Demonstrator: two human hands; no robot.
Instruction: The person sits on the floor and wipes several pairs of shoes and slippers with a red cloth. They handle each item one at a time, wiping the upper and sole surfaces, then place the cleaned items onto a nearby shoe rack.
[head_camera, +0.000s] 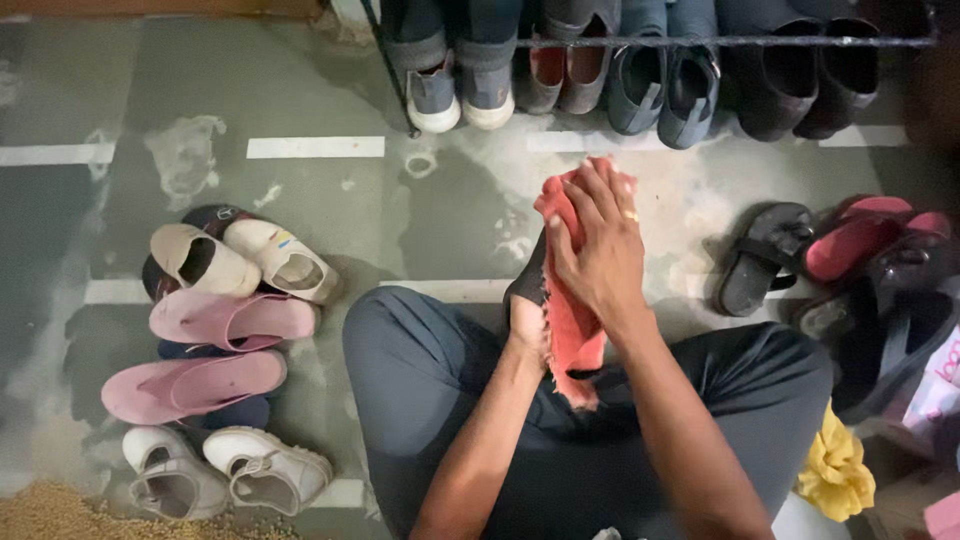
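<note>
Red cloth (572, 320) — long axis upright, perhaps over a shoe (527, 283), hands (597, 255) gripping

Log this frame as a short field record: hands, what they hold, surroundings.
right hand: right hand presses a red frayed cloth over a dark shoe
left hand: left hand grips the dark shoe from below, mostly hidden
left side: pink flat slippers, cream slip-on shoes, white strapped sandals
right side: black sandal
top: metal shoe rack
</note>
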